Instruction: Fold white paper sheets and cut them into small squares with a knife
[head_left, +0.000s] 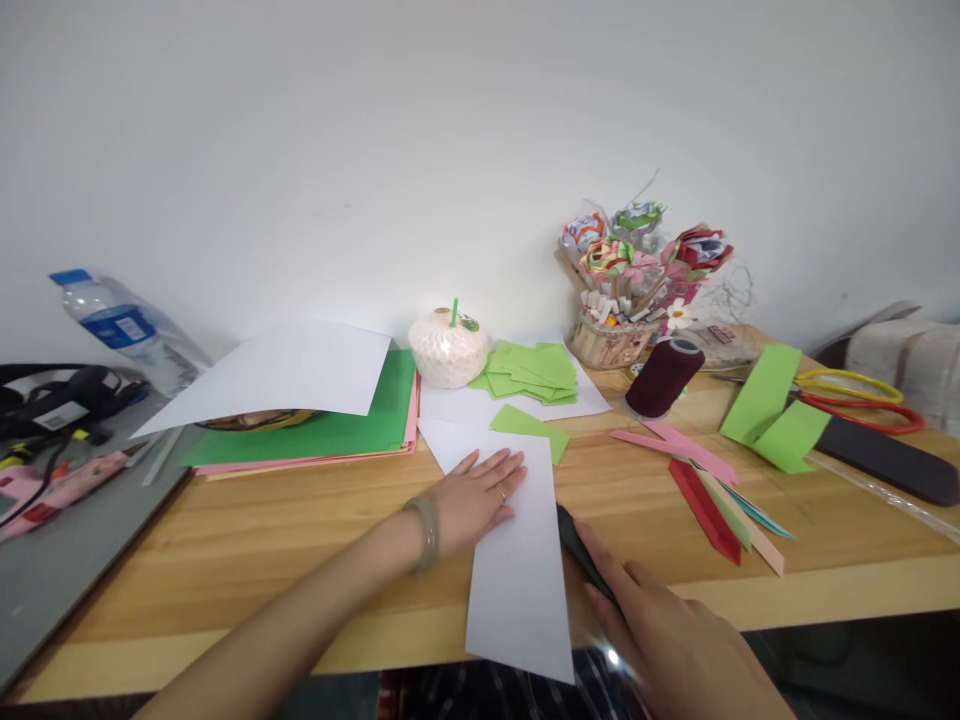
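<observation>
My left hand (476,500) lies flat on a folded-looking white sheet of paper (521,600), fingers spread, a pale bangle at the wrist. The sheet's near end juts past the table's front edge. Along its right edge, my right hand (660,620) is closed around a slim dark-green tool (581,550); its exact kind I cannot make out. A bright glint shows below that hand. Just beyond the sheet is a light green paper piece (529,425). Behind it, a pile of green paper pieces (532,372) rests on another white sheet (592,395).
At left, a white sheet (300,370) covers part of a stack of coloured paper (397,410), near a water bottle (124,325). Behind stand a white coconut (448,348) and a basket of paper flowers (611,340). Rightward are a thread spool (664,380), paper strips (709,510) and scissors (862,405).
</observation>
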